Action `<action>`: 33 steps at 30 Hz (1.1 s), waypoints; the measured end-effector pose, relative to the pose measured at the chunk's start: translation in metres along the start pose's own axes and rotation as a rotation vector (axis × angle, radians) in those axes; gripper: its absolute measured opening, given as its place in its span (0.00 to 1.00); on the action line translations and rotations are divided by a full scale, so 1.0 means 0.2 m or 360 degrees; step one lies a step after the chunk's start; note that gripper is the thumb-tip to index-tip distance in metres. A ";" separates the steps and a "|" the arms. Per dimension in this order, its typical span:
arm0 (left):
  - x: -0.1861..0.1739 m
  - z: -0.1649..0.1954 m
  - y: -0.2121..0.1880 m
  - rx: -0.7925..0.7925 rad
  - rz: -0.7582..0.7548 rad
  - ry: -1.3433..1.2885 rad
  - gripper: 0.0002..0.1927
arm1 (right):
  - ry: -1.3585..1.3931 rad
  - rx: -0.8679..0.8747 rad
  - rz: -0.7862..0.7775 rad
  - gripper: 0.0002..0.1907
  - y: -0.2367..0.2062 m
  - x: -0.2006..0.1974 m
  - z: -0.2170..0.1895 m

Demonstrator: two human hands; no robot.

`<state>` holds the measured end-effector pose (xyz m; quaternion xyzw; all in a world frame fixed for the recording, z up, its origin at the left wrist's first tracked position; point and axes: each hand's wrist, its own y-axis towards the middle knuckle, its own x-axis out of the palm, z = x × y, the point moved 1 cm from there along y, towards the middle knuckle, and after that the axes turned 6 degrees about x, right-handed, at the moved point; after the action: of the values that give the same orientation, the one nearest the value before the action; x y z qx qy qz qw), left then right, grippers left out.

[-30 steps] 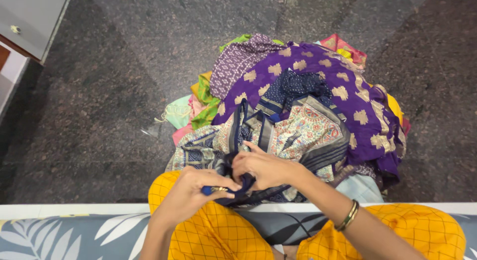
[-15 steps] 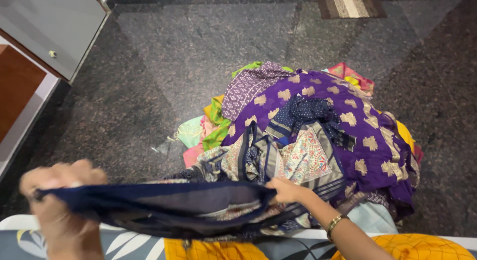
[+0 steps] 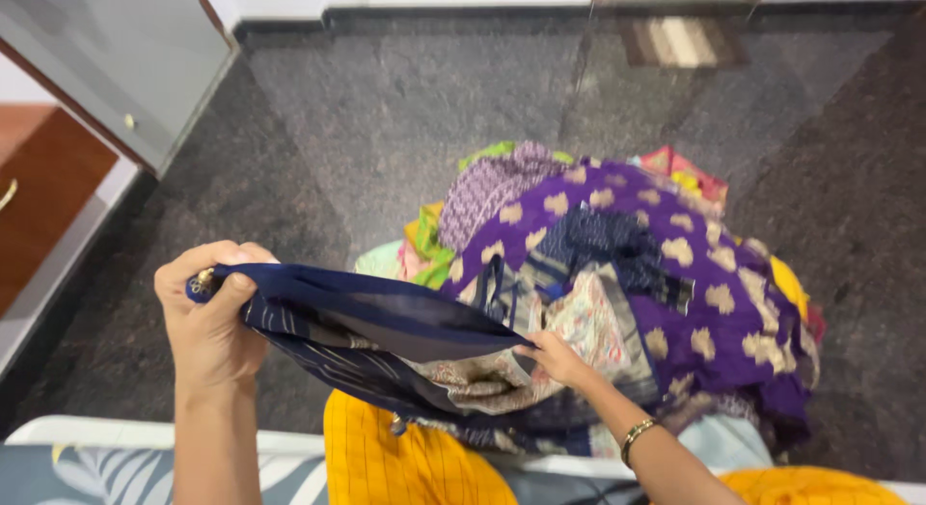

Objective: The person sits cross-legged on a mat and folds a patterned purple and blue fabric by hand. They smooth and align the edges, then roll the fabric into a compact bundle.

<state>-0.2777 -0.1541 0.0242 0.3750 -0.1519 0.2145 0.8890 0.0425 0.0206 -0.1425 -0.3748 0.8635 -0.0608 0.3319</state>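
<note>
My left hand (image 3: 214, 317) is raised at the left and grips one corner of a navy blue cloth (image 3: 386, 322) with thin stripes. The cloth stretches across to my right hand (image 3: 558, 358), which pinches its other end low against a pile of clothes (image 3: 637, 273). The pile lies on the dark floor in front of my knees. On top of it is a purple fabric with cream motifs (image 3: 714, 302), with a lilac patterned piece (image 3: 492, 191) and green and pink pieces at its left side. My legs in yellow trousers (image 3: 405, 462) show at the bottom.
A dark speckled stone floor (image 3: 386, 119) surrounds the pile. A grey cabinet door with a small knob (image 3: 125, 71) and a brown wooden panel (image 3: 48, 196) stand at the left. A striped mat (image 3: 680, 42) lies at the far wall. A leaf-patterned cushion edge (image 3: 106, 471) runs along the bottom.
My hands were together at the pile's near edge; my left hand has pulled the navy cloth out to the left and up, spreading it taut. The view has tilted towards the far wall.
</note>
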 end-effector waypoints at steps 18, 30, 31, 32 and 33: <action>0.63 0.37 1.22 0.0693 0.0531 -0.0012 0.04 | -0.1628 -0.1267 0.3117 0.12 -0.70 -2.04 -1.39; 0.67 0.38 0.98 0.1145 0.0493 -0.0021 0.06 | -0.0199 -0.0797 0.1622 0.12 -0.85 -1.89 -0.63; 0.69 0.39 0.97 0.1290 0.0348 -0.0076 0.07 | 0.0110 -0.0744 0.1524 0.13 -0.87 -1.92 -0.56; 0.70 0.38 0.94 0.1282 0.0378 0.0108 0.06 | 0.0413 -0.0683 0.1410 0.14 -0.89 -1.93 -0.50; 0.70 0.36 0.90 0.1262 0.0410 0.0297 0.06 | 0.0711 -0.0606 0.1281 0.15 -0.90 -1.93 -0.43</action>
<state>-0.2547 -0.0560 0.2410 0.6446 -0.0222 0.3988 0.6519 0.2913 0.1453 0.1907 -0.0435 0.9855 0.1521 0.0615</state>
